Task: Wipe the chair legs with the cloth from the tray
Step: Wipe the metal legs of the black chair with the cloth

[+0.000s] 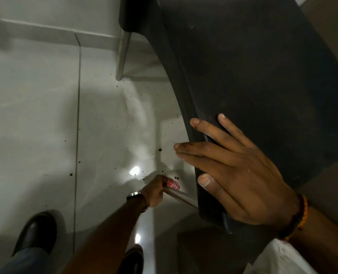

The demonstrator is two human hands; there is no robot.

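Right hand (237, 175) lies nearest the lens, fingers spread, palm flat on the edge of the dark chair seat (263, 86), thumb hooked over the rim; an orange braided band circles its wrist. Left hand (154, 189), lower down, is closed around the cloth (173, 184), red-and-white striped, holding it against a metal leg (182, 197) near the floor (35, 115); most of the cloth is hidden inside the fist. A watch sits on that wrist. Two legs are countable: this one, its top hidden behind the seat, and a second leg (122, 54) farther off, upper end under the seat. Two dark shoes show, one cut by the arm. Dark specks dot the glossy floor.
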